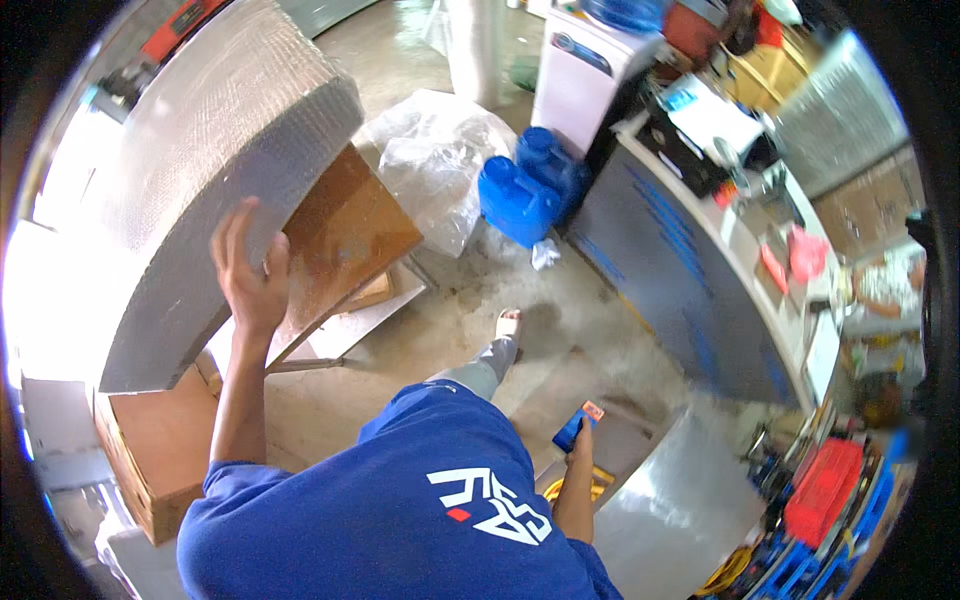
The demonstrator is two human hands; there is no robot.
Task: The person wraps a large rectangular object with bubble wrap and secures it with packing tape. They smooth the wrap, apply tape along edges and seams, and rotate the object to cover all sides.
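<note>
My left hand (252, 272) is raised with its fingers stretched apart. It is in front of the grey face of a large bubble-wrapped block (225, 190); I cannot tell whether the fingertips touch it. Under that block, a brown wooden board (350, 235) slants beside my wrist, and a brown box (165, 440) supports its near end. Down on the right, my right hand (581, 445) is closed around a small blue and orange box (578, 425). Something yellow (598, 482) shows behind my right forearm.
Two blue jerrycans (520, 200) and crumpled clear plastic (430, 150) lie ahead. A white water dispenser (575, 80) stands beyond. On the right, a dark-fronted counter (680, 260) carries clutter. Near it are a sheet-metal surface (675, 510) and a red case (824, 492) among tools.
</note>
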